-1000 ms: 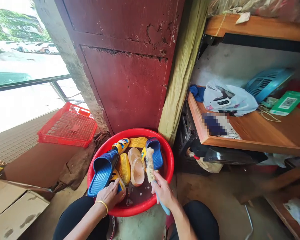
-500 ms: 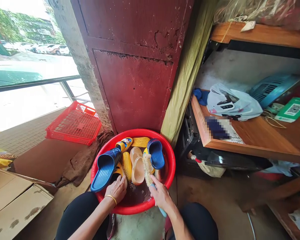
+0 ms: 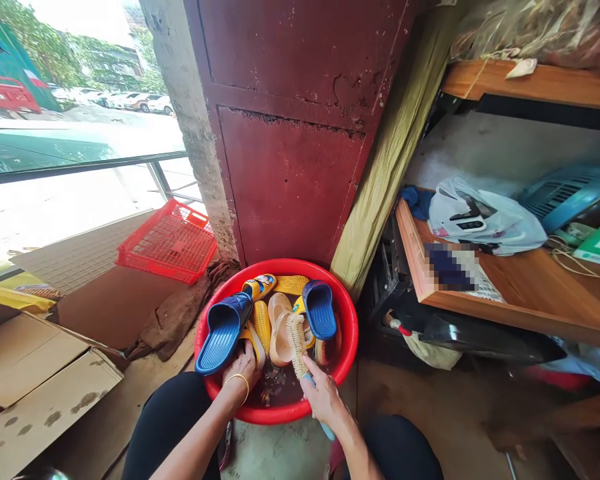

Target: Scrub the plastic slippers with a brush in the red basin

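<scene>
A red basin [image 3: 353,333] holds dark water and several sandals and slippers. My left hand [image 3: 241,365] is closed on a yellow slipper [image 3: 255,341] at the basin's near left; its fingertips are partly hidden. In my right hand [image 3: 325,393] is a scrub brush [image 3: 297,340] with pale bristles and a light blue handle, its head over the tan clog [image 3: 281,333]. A blue slipper [image 3: 221,337] leans on the left rim beside my left hand. Another blue slipper [image 3: 321,313] rests at the right. Yellow slippers [image 3: 291,285] lie at the back.
Behind the basin stands a dark red door [image 3: 290,180]. A red plastic crate [image 3: 167,243] and a brown cloth [image 3: 167,327] lie to the left, near flattened cardboard [image 3: 40,400]. At right, a wooden shelf [image 3: 545,287] carries a white plastic bag [image 3: 485,217] and a blue fan [image 3: 570,197].
The view has turned a little left, so the scene sits farther right. The yellow slipper under my left hand has tilted, showing its pale edge. The brush stays in my right hand.
</scene>
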Available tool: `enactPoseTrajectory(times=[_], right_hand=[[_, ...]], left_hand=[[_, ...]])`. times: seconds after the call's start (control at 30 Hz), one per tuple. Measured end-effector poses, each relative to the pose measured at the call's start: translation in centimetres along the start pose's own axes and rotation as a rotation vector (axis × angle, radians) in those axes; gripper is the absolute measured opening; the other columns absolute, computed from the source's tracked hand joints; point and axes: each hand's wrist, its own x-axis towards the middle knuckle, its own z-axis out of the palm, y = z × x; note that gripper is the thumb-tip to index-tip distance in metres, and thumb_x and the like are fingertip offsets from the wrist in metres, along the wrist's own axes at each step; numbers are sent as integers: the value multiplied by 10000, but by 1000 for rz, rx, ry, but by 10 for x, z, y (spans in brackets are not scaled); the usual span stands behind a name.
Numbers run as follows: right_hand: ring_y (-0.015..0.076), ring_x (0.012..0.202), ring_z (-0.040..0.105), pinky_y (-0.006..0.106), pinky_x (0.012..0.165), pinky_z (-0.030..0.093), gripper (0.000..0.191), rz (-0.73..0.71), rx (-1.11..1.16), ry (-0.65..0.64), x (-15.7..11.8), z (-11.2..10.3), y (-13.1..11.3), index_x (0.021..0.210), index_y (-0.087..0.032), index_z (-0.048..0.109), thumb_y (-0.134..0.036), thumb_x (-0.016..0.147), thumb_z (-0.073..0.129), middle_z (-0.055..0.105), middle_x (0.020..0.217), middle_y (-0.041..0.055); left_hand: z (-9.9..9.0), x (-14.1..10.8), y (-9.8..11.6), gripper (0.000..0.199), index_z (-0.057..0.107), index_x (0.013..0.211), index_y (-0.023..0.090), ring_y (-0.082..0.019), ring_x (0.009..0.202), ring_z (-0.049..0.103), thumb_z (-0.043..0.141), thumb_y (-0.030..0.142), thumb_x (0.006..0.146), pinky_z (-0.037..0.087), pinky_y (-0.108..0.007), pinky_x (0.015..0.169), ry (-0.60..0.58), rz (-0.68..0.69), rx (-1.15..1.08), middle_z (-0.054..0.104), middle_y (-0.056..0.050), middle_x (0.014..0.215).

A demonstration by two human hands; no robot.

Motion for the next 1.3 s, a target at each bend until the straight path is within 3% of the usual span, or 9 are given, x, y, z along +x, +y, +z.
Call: enactPoseTrajectory(times=[0.17,0.37,0.53,0.63,0.8,0.9,1.03,1.2,1.3], right_hand=[[192,712,713,221,606,552,564,14,-39,-21,2,-1,-5,1495,-228,555,-447,977,513,746,775,26],[160,565,648,208,496,503,597,23,72,33,8,5,1,1489,-211,558,-502,970,503,704,729,21],[93,395,492,200,378,404,729,54,268,140,15,7,5,1523,-117,474,-584,963,481,651,727,8],[86,349,456,205,337,379,864,64,417,212,18,7,4,1556,-101,394,-684,928,502,634,712,-5],[100,337,467,209,318,389,966,106,515,274,19,8,6,1567,-96,353,-743,877,552,624,663,-18],[89,341,459,206,320,398,921,116,468,248,16,9,12,1548,-104,400,-717,882,563,661,710,13],[86,388,492,198,355,430,803,111,393,185,15,11,12,1538,-132,440,-631,919,556,700,798,45],[86,363,481,208,351,412,772,156,313,100,8,13,-1,1544,-128,436,-600,938,517,703,803,52],[91,350,478,223,355,407,754,206,209,-7,-18,7,1,1564,-174,431,-616,954,467,714,832,59]], left_hand=[[-17,-11,14,674,375,1504,26,-330,1316,592,495,209,867,460,-410,1038,63,47,-16,543,-292,1474],[-92,-32,22,410,621,1199,155,-278,955,722,376,386,965,504,-369,856,121,144,-283,769,-130,1022],[-135,-42,32,436,615,1251,196,-242,908,706,391,424,954,525,-347,829,192,320,-533,763,-72,1025],[-114,-36,40,494,552,1376,176,-253,1028,704,430,360,934,537,-382,931,264,466,-498,751,-108,1148],[-28,-20,29,598,600,1361,170,-358,1386,524,542,119,768,452,-541,1122,277,640,-249,583,-199,1465],[7,-21,10,533,585,1370,235,-320,1430,478,507,143,850,453,-525,1135,375,741,-311,515,-161,1531],[18,-18,-2,445,579,1294,219,-299,1209,633,587,398,886,528,-481,1034,473,434,-466,654,-150,1266],[9,3,16,456,623,1136,247,-284,1035,697,729,459,746,521,-369,880,90,159,-684,735,-82,1053],[2,15,23,315,659,1021,227,-264,908,697,668,438,787,492,-357,827,42,134,-780,741,-64,912]])
